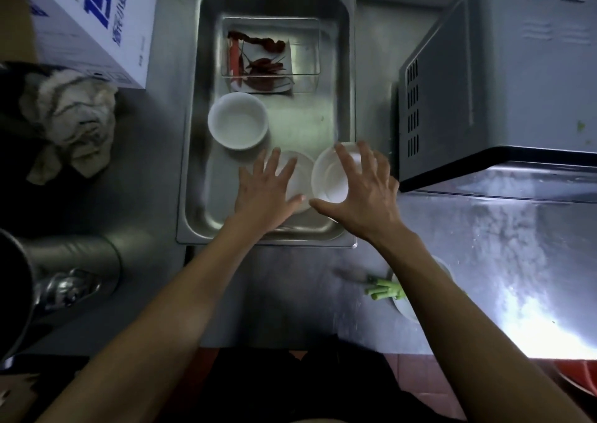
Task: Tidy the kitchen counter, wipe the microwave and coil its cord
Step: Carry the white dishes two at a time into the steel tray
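A steel tray (193,164) sits on the counter in the middle of the head view. My right hand (365,193) spans a white bowl (329,180) at the tray's near right corner, thumb on the near rim and fingers over the far rim. My left hand (265,193) lies spread, fingers apart, over a second white bowl (302,170) beside it. A third white bowl (238,120) stands empty further back. The grey microwave (500,83) stands at the right, its vented side facing the tray. Its cord is not in sight. A crumpled cloth (69,122) lies at the left.
A clear container (303,51) with dried red chillies (261,64) sits at the back of the tray. A white and blue box (93,25) stands at the back left. Green stalks (382,288) rest on a white plate (403,309) under my right forearm. A dark pot (13,293) is at the left edge.
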Tool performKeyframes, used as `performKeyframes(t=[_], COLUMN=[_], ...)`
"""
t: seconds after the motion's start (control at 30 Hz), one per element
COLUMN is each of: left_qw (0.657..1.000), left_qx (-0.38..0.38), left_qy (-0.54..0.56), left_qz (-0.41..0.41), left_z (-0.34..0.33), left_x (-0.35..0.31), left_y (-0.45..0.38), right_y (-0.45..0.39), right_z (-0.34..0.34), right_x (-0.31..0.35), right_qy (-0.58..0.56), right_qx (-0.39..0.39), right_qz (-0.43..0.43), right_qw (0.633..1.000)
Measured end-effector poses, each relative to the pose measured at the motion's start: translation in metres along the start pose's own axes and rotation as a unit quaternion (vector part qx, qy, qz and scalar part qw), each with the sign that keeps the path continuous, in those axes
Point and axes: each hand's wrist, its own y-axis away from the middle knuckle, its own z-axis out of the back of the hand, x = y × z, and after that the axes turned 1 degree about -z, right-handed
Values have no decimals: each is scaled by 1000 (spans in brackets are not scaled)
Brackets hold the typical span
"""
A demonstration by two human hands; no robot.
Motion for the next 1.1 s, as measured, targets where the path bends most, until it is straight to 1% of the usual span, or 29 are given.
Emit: performKeyframes(t=[0.13,0.3,0.47,0.6,0.87,0.97,1.1], left_qw=[998,992,990,989,989,989,990], left_qx=[-45,-83,-69,-65,-55,-54,-54], left_qy=[24,72,89,94,97,100,99], left_qz=[30,56,89,93,94,91,85], left_z=[7,22,19,18,17,18,20], left_x=[22,42,56,59,63,64,65], left_y=[27,54,61,61,61,62,61], right_y=[-7,-22,-40,-50,-60,-61,-64], right_z=[-2,-25,-65,-81,-93,-95,-94], right_x=[28,55,60,63,63,60,55], right_qy=[-9,-11,47,84,92,89,83], right_qx=[-7,31,64,91,117,116,110], right_qz=[48,89,92,91,78,86,73], right_qw=[999,996,993,988,986,986,988])
